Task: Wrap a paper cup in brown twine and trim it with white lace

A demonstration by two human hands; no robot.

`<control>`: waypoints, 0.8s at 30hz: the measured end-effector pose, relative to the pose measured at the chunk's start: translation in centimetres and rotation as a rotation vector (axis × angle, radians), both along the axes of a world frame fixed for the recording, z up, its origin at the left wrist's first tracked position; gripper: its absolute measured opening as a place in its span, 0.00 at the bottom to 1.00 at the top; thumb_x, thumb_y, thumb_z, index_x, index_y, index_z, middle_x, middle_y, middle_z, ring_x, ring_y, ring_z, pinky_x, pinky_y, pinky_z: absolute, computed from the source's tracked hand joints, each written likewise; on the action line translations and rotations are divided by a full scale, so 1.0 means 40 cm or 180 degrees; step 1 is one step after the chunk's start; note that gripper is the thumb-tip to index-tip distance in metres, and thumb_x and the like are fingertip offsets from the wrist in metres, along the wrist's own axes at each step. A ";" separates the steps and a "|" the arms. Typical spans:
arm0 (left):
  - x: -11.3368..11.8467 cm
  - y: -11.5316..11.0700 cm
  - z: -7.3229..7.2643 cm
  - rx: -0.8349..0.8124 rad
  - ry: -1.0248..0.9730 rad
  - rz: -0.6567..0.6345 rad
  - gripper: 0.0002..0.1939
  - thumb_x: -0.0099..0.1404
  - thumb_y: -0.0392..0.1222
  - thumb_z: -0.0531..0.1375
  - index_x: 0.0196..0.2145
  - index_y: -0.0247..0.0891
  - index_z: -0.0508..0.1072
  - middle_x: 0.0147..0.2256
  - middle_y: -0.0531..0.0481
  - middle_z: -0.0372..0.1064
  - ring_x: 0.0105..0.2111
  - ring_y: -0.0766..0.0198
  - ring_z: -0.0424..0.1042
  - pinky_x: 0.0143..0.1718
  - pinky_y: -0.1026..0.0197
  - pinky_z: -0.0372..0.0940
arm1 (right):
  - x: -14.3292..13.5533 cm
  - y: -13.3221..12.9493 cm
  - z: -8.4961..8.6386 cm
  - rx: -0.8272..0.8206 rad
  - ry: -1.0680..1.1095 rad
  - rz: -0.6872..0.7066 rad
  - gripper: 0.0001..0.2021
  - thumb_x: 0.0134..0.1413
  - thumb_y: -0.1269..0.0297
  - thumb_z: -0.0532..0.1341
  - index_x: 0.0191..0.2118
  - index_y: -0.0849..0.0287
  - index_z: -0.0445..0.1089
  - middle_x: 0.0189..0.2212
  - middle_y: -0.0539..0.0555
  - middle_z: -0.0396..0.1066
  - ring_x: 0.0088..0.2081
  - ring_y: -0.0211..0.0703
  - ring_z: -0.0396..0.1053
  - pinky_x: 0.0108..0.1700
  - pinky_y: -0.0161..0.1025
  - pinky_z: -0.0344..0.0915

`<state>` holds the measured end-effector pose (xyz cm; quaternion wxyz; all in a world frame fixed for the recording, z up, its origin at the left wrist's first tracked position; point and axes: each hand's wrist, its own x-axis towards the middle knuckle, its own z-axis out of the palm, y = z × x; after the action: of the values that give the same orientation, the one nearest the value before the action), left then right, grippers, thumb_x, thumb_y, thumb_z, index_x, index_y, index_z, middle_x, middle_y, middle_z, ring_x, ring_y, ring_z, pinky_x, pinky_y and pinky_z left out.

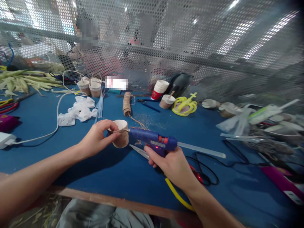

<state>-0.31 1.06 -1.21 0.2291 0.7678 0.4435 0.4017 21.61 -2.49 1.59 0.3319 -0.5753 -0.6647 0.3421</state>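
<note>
My right hand is closed around the handle of a blue hot glue gun, its small red light lit. From its back end sticks out a long translucent glue stick. The nozzle points left at a short piece of twine. My left hand pinches that twine between thumb and index finger. Right by these fingers is a small cup, pale inside and brown outside; whether the fingers also grip its rim I cannot tell. Scissors lie under the glue gun, their handles partly hidden by my right hand.
A twine roll and pliers lie behind the cup. Crumpled white tissue and glue sticks are left. Stacked paper cups and a yellow crown-shaped piece stand behind. A black cord loops at right.
</note>
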 end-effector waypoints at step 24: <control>0.000 0.001 0.004 -0.0132 -0.0087 0.0018 0.06 0.59 0.41 0.56 0.28 0.36 0.68 0.29 0.48 0.70 0.29 0.65 0.66 0.32 0.61 0.63 | 0.017 -0.005 -0.032 0.0856 -0.0777 0.0166 0.11 0.51 0.61 0.57 0.22 0.54 0.71 0.11 0.48 0.66 0.20 0.45 0.69 0.27 0.40 0.68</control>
<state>-0.29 1.11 -1.04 0.2498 0.7560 0.4507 0.4036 22.28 -2.68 0.30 0.3138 -0.5455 -0.7545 0.1862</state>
